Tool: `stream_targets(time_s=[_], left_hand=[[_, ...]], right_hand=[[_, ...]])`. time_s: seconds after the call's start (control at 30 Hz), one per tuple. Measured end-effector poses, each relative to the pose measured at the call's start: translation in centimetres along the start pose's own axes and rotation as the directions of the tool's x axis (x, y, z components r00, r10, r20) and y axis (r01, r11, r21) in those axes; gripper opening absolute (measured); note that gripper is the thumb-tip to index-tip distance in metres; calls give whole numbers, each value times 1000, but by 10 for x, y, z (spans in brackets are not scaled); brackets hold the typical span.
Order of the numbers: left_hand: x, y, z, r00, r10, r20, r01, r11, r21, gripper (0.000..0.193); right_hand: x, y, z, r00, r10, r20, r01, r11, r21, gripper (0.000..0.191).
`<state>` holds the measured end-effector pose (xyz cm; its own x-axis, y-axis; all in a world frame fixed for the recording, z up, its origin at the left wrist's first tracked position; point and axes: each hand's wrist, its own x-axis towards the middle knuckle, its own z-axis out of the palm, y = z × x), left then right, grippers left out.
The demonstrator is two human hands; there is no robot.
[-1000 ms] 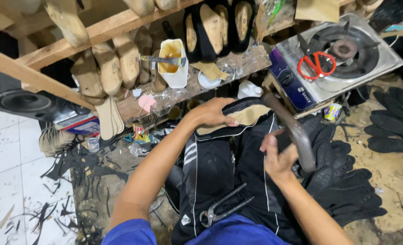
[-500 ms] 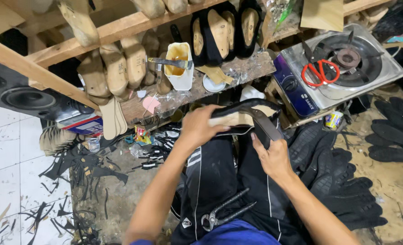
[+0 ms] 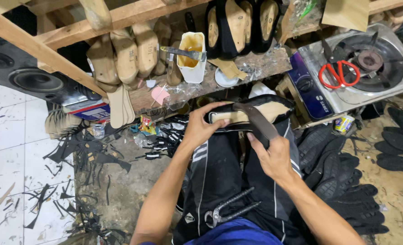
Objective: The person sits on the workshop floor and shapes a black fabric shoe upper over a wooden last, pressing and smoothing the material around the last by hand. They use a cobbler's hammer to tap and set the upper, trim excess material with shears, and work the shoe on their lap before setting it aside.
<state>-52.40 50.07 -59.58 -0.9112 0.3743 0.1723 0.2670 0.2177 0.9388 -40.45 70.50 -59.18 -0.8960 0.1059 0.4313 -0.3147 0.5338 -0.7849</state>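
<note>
Shoe (image 3: 274, 111) on lap, left hand (image 3: 201, 129), right hand (image 3: 276, 156), littered workshop floor (image 3: 115, 181)

Black shoe upper w/ tan insole (image 3: 256, 113), sole-up, horizontal on lap, dark hammer (image 3: 258, 121) across it

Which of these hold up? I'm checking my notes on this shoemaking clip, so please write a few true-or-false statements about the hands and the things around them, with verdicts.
1. The left hand grips the shoe on the lap. True.
2. The right hand holds red scissors. False: it holds a dark hammer-like tool; the red scissors lie on the gas stove.
3. Metal pincers rest on the lap. True.
4. The white glue container stands on the floor. False: it stands on the wooden shelf.
</note>
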Motion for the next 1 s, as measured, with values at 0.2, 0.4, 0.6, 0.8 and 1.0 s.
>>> stream_targets(time_s=[0.2,0.4,0.6,0.8,1.0], left_hand=[[-1,-6,1,998,-61,26,62,998,-33,50],[-2,-11,4,997,72,-21,-72,997,-27,50],[-12,-14,9,997,-23,-74,30,995,100,56],[-18,18,-6,998,30,-59,-24,995,99,58],[-3,91,-16,918,396,-25,-395,908,-141,71]], right_hand=[[0,-1,10,962,232,146,-238,971,23,17],[1,-8,12,995,67,-73,-59,992,113,7],[-26,4,2,938,316,144,-312,949,-54,20],[-117,39,-79,914,8,406,-17,1000,17,35],[-137,24,-124,872,125,474,25,955,-296,18]])
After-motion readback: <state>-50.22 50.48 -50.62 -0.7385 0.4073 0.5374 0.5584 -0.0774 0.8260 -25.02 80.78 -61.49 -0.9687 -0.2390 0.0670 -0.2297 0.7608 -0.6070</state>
